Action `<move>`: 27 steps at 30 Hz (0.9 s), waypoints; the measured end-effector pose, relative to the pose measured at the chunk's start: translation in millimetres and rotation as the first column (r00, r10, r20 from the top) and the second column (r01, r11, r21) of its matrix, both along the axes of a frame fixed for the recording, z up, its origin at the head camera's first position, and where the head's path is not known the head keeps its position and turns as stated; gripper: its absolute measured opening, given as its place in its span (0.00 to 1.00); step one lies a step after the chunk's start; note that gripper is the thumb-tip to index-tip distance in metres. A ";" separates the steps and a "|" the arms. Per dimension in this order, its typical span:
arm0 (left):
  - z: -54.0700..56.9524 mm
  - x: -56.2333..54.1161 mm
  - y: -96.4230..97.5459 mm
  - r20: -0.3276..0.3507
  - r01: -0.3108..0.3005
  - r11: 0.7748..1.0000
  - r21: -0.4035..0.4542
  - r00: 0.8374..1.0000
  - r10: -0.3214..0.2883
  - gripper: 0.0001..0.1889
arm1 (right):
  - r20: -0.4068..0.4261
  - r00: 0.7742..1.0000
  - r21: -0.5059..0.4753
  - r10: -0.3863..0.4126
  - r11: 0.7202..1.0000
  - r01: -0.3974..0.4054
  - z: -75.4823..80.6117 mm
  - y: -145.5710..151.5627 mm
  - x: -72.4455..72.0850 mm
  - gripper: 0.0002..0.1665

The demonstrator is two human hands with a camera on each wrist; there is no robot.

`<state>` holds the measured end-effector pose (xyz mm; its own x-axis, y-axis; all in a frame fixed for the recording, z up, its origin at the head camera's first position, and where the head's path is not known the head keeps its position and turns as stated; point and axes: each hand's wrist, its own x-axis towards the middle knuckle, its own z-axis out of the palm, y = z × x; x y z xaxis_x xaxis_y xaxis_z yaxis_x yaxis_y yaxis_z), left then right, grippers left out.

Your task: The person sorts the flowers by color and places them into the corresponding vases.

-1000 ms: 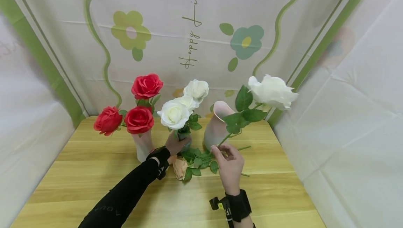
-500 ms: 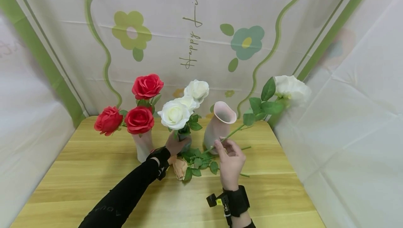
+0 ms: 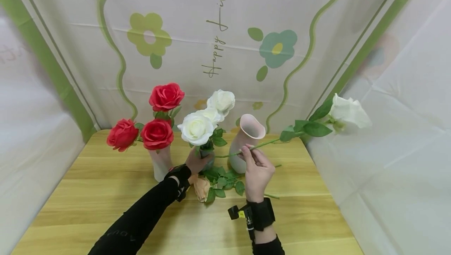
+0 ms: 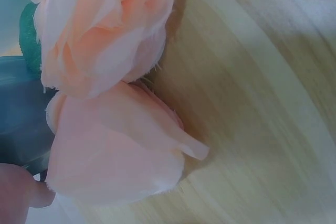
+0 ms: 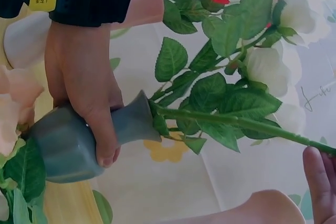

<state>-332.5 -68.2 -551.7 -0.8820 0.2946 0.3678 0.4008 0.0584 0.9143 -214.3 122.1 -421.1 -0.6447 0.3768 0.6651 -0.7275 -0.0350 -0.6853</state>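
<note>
My left hand (image 3: 198, 160) grips a small blue-grey vase (image 5: 68, 145), fingers and thumb around its body and neck in the right wrist view. White roses (image 3: 195, 128) stand in it. My right hand (image 3: 257, 169) pinches the green stem (image 5: 236, 121) of another white rose (image 3: 350, 112), whose bloom points out to the right. The stem lies nearly level, its cut end right by the vase's mouth. Below the hands, peach roses (image 3: 202, 188) lie on the table; their blooms (image 4: 105, 30) fill much of the left wrist view.
Left of the hands, a pale pink vase (image 3: 162, 161) holds red roses (image 3: 156, 133). A pink-and-grey vase (image 3: 239, 147) with a flared rim stands just behind my right hand. A printed cloth (image 3: 183, 51) hangs behind the wooden table (image 3: 303, 216).
The white rose in my right hand has swung right and down, its stem going from steep to nearly level. Its cut end has come to the blue-grey vase's mouth. My left hand stays put.
</note>
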 end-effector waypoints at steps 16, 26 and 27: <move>50.1 29.7 7.9 0.084 -0.067 0.995 -0.071 0.994 0.073 0.27 | -0.110 0.992 0.119 -0.061 0.990 0.074 0.1 -20.0 -13.6 0.11; 28.6 13.5 5.5 0.003 -0.096 0.983 -0.159 0.995 0.098 0.27 | -0.175 0.984 0.262 -0.032 0.962 0.078 -56.4 -25.4 -56.8 0.10; 30.8 14.7 5.6 0.026 -0.100 0.977 -0.190 0.994 0.107 0.29 | -0.182 0.983 0.273 -0.029 0.959 0.079 -80.6 -22.5 -74.4 0.10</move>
